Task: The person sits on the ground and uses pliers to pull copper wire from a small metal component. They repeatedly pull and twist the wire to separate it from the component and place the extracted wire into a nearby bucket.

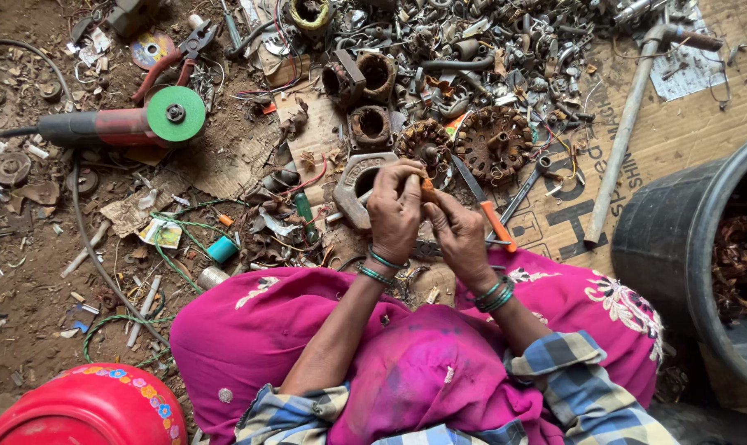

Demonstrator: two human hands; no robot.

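Observation:
My left hand (394,210) and my right hand (460,235) meet above my lap, fingers closed together on a small orange-brown piece (427,189) held between them. Both wrists carry green bangles. My knees are covered in bright pink cloth (406,363). Just beyond my left hand lies a grey metal motor housing (353,185) with a round hole. An orange-handled tool (497,224) lies on the cardboard right of my right hand. What the small piece is exactly cannot be told.
A heap of scrap metal parts (472,58) and copper-wound motor cores (493,142) fills the ground ahead. An angle grinder with a green disc (174,114) lies far left. A grey pipe (625,132) crosses the cardboard. A black tub (686,255) stands right, a red container (93,408) bottom left.

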